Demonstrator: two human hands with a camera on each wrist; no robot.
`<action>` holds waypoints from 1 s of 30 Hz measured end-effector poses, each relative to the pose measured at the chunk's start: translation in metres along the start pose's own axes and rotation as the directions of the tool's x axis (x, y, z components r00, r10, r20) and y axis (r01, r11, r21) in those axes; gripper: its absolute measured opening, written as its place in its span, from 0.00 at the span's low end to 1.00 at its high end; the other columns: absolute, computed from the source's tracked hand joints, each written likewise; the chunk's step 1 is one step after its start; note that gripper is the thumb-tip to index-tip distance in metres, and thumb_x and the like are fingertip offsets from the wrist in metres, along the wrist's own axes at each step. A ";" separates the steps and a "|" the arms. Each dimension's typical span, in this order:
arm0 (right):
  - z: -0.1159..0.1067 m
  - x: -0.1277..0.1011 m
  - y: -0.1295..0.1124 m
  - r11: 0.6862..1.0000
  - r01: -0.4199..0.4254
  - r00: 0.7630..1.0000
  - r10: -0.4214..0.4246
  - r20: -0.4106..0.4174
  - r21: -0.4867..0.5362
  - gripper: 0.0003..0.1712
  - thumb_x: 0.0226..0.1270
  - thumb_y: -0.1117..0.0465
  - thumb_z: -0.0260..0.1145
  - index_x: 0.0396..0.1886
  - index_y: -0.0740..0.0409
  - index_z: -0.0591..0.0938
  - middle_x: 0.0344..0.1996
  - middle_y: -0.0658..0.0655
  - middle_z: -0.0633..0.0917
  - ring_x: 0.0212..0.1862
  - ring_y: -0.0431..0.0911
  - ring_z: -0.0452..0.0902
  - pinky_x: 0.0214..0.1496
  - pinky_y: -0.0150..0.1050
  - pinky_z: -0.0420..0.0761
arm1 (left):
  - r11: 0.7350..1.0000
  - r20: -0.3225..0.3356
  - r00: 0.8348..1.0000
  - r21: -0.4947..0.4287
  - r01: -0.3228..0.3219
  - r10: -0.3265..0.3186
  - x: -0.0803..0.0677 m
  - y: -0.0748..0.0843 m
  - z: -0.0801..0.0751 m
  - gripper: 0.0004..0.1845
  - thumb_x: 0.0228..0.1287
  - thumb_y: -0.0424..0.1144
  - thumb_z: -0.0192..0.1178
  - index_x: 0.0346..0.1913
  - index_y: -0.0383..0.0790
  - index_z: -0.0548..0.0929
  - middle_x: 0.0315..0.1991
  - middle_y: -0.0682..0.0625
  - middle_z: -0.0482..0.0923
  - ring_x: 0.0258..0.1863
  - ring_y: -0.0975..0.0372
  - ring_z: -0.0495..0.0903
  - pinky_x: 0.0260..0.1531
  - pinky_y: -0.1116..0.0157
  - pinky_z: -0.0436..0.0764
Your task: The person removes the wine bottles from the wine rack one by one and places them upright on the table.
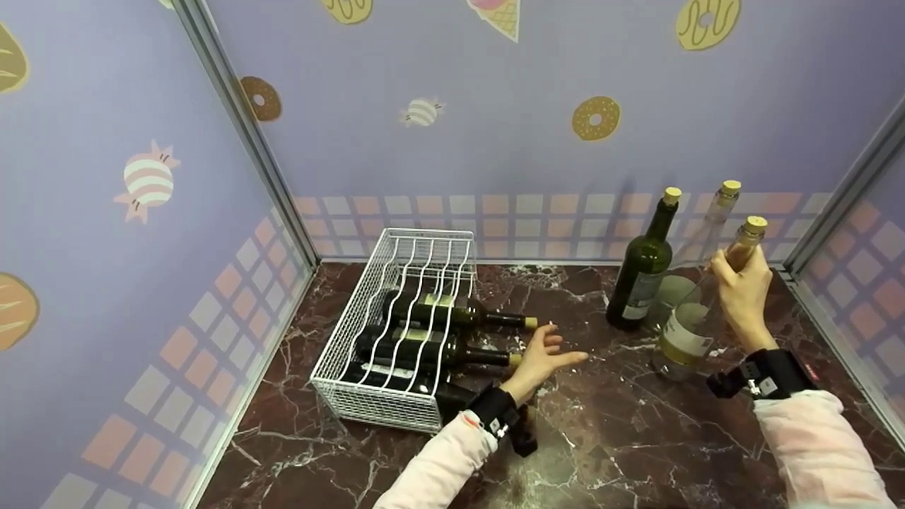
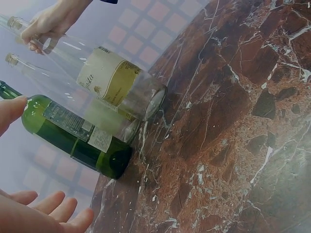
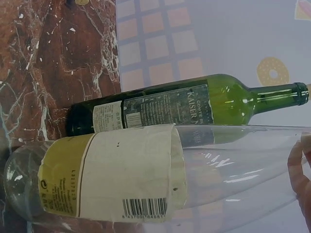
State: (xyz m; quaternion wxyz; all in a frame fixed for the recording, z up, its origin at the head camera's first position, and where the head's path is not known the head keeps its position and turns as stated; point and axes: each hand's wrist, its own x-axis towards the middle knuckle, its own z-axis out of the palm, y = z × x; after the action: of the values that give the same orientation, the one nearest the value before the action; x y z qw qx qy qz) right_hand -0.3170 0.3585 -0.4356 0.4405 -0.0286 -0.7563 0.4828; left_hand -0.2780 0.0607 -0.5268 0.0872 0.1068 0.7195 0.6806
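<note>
In the head view my right hand (image 1: 746,293) grips a clear glass bottle (image 1: 684,341) by its neck, just under the cork. The bottle is tilted, with a white and yellow label (image 3: 121,174) facing the right wrist camera. My left hand (image 1: 541,360) is held with fingers spread, holding nothing, beside the corked necks of dark wine bottles (image 1: 459,350) lying in a white wire rack (image 1: 385,417). Close behind the gripped bottle stand a green wine bottle (image 1: 640,283) and a second clear bottle (image 1: 672,293), both corked.
The dark red marbled tabletop (image 1: 601,438) carries everything. A purple wall (image 1: 509,155) closes off the back, and a side panel (image 1: 141,283) stands left of the rack. Another panel (image 1: 880,283) bounds the right side.
</note>
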 end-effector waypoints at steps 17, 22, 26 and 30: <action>-0.004 -0.007 -0.023 0.998 -0.022 1.000 0.023 -0.009 0.060 0.03 0.56 0.69 0.59 0.29 0.61 0.72 0.19 0.44 0.73 0.21 0.33 0.67 0.26 0.27 0.64 | 1.000 0.004 1.000 0.010 0.025 -0.025 0.000 -0.004 0.001 0.36 0.46 0.40 0.70 0.59 0.38 0.65 0.50 0.42 0.68 0.52 0.47 0.67 0.44 0.61 0.71; -0.003 -0.008 -0.026 0.998 -0.012 1.000 0.012 -0.006 0.059 0.04 0.56 0.69 0.59 0.29 0.63 0.72 0.19 0.44 0.74 0.21 0.32 0.67 0.27 0.27 0.64 | 1.000 -0.004 1.000 0.011 0.030 -0.030 0.001 -0.006 0.002 0.36 0.46 0.39 0.70 0.58 0.38 0.65 0.50 0.42 0.68 0.52 0.47 0.67 0.44 0.61 0.71; -0.003 -0.008 -0.023 0.999 0.009 1.000 -0.008 -0.010 0.042 0.04 0.56 0.70 0.59 0.29 0.65 0.71 0.19 0.43 0.73 0.21 0.32 0.66 0.26 0.27 0.64 | 0.999 0.004 0.999 0.024 0.034 -0.034 0.001 -0.006 0.001 0.37 0.46 0.40 0.70 0.59 0.38 0.65 0.50 0.42 0.69 0.52 0.47 0.67 0.44 0.61 0.71; -0.002 -0.004 -0.014 0.999 0.035 0.999 -0.035 -0.005 0.041 0.05 0.56 0.70 0.59 0.29 0.66 0.71 0.19 0.44 0.73 0.20 0.33 0.65 0.25 0.27 0.63 | 0.999 0.010 0.999 0.032 0.035 -0.035 0.001 -0.005 0.000 0.36 0.47 0.41 0.70 0.59 0.38 0.65 0.50 0.43 0.69 0.52 0.48 0.67 0.44 0.61 0.71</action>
State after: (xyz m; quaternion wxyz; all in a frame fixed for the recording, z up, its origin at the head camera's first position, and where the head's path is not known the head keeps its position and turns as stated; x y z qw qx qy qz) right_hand -0.3076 0.3500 -0.4273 0.4510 -0.0072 -0.7456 0.4906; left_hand -0.2795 0.0611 -0.5320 0.1014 0.0993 0.7317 0.6667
